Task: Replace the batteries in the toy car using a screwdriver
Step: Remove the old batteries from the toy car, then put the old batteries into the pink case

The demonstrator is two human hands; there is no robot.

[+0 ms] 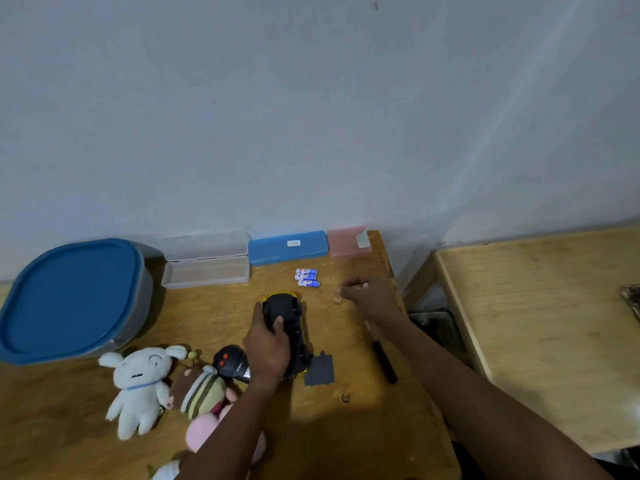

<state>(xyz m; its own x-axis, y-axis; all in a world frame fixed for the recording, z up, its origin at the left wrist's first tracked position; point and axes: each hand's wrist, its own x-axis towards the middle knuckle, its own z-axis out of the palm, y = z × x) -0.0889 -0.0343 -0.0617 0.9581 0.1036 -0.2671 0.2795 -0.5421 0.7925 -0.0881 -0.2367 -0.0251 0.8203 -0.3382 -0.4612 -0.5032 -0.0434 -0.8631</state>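
Underneath, left hand grips glossy black toy car.

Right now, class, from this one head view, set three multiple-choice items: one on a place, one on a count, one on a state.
1. Where does the screwdriver lie?
A. on the table, right of the toy car
B. inside the clear box
C. in the left hand

2. How many loose batteries lie near the blue case?
A. one
B. three
C. six

3. What is the state of the battery cover?
A. screwed on
B. off, flat on the table beside the car
C. held in the right hand

Key: 1 A, it lies on the table right of the toy car; 2 B, three blue-and-white cells show; 3 B, the grey plate lies loose beside the car held by the left hand.
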